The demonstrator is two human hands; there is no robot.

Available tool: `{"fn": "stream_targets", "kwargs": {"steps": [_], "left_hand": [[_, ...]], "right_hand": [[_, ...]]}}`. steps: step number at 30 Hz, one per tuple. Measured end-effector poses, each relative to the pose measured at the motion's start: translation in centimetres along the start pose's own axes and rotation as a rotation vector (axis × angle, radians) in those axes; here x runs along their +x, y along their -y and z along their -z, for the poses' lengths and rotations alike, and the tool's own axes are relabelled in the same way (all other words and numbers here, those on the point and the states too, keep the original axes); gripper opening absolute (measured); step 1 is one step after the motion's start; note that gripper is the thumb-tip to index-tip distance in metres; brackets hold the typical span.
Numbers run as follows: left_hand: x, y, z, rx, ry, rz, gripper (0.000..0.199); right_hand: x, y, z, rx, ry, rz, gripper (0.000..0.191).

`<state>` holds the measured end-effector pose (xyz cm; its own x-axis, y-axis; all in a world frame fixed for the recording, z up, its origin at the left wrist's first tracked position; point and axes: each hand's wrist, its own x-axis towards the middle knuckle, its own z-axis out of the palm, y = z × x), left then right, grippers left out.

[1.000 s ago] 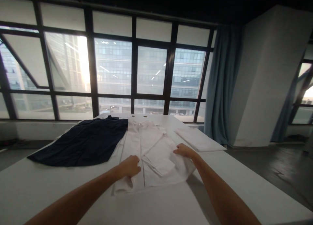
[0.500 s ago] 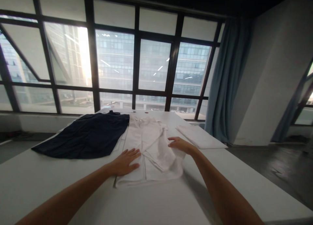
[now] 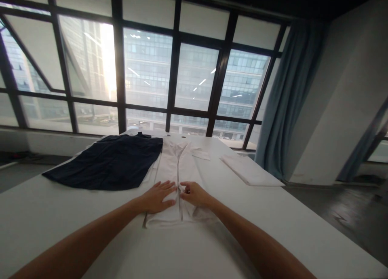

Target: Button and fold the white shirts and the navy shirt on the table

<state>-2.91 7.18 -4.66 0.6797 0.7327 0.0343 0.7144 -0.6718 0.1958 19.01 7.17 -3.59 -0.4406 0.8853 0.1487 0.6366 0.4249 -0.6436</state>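
Note:
A white short-sleeved shirt (image 3: 168, 161) lies spread on the white table, its collar end toward the windows. A dark line runs down its middle where the two front edges meet. My left hand (image 3: 159, 197) rests flat on the shirt's left front, fingers stretched out. Just across the middle line, my right hand (image 3: 194, 193) has its fingers curled at the edge of the right front, with the cloth between thumb and fingers. Part of the shirt's lower right side is hidden under my right hand and wrist.
A dark navy garment (image 3: 106, 161) lies spread to the left of the shirt. On the right sits a folded white cloth (image 3: 248, 170). The white table (image 3: 273, 222) reaches toward framed windows, and a blue curtain (image 3: 291, 105) hangs beside a pillar at the right.
My right hand has moved left to the shirt's middle, and the loose right front, which was bunched and folded, now lies flatter along the middle line. My left hand stays in place.

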Motion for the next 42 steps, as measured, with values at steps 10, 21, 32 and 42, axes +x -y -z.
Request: {"fn": "stream_targets", "kwargs": {"steps": [10,21,32,42], "left_hand": [[-0.4,-0.6,0.3,-0.001,0.039,-0.016,0.076],[-1.8,-4.3,2.5,0.006,-0.102,-0.190,0.051],[-1.4,-4.9,2.6,-0.212,-0.082,-0.145,0.016],[-1.2,-4.7,3.1,-0.552,-0.161,-0.004,0.018]], "right_hand": [[-1.3,0.7,2.6,-0.099,0.333,0.105,0.041],[-2.9,2.5,3.8,-0.315,0.400,0.221,0.050],[-3.0,2.0,2.7,-0.270,0.269,0.326,0.029],[-2.9,1.8,4.5,0.169,0.261,0.196,0.009]]}}
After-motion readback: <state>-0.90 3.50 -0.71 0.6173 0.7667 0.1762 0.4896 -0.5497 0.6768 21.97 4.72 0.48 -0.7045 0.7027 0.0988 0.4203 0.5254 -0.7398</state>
